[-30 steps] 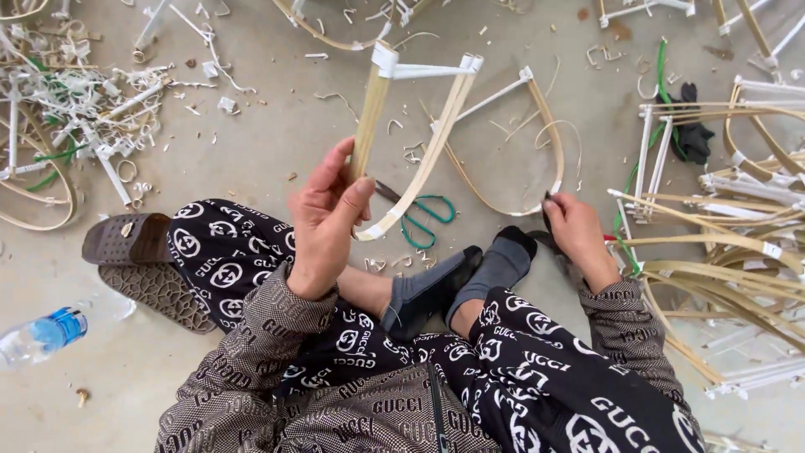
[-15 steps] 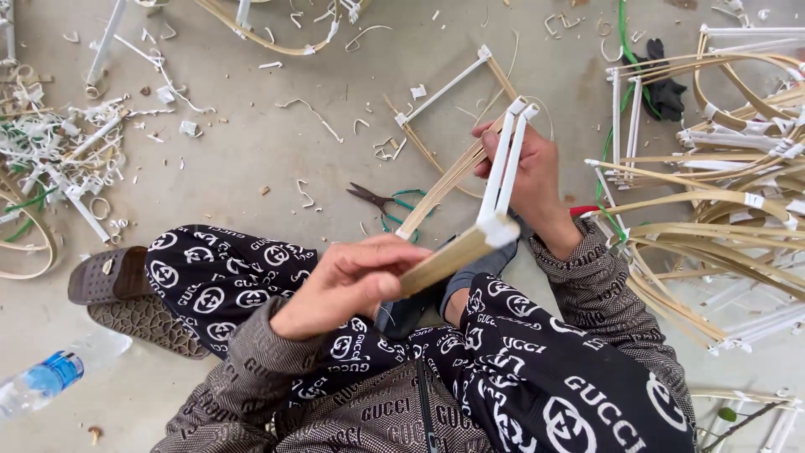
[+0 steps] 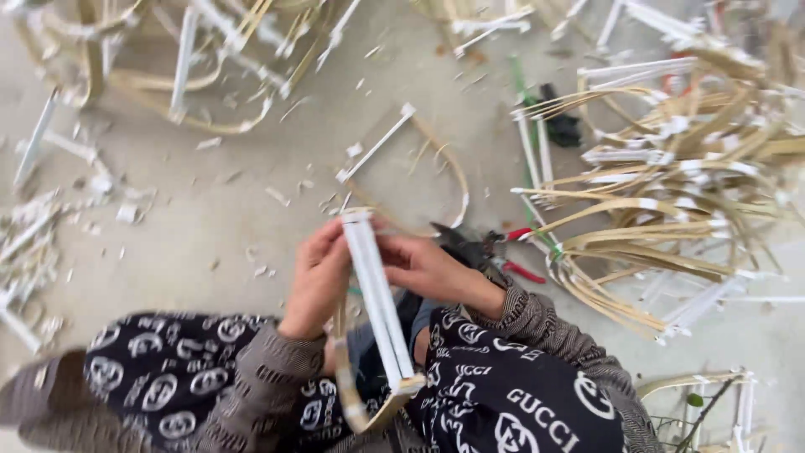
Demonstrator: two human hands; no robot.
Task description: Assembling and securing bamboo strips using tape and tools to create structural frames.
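Both hands hold a bent bamboo-strip frame with a white-wrapped straight bar (image 3: 379, 302) over my lap. My left hand (image 3: 317, 281) grips the bar's upper part from the left. My right hand (image 3: 432, 270) grips it from the right, fingers on the white bar near its top end. The frame's tan curved strip (image 3: 352, 403) loops down between my knees. I sit on a concrete floor in black trousers with a white pattern (image 3: 176, 373).
Red-handled cutters (image 3: 495, 249) lie on the floor just right of my right hand. A similar bamboo frame (image 3: 411, 155) lies ahead. A pile of bamboo frames (image 3: 671, 193) fills the right side, more frames (image 3: 193, 59) at top left, white scraps (image 3: 33, 243) at left.
My hands have come together in front of me and the frame has been turned so its white bar runs upright between them. The camera has swung to the right.
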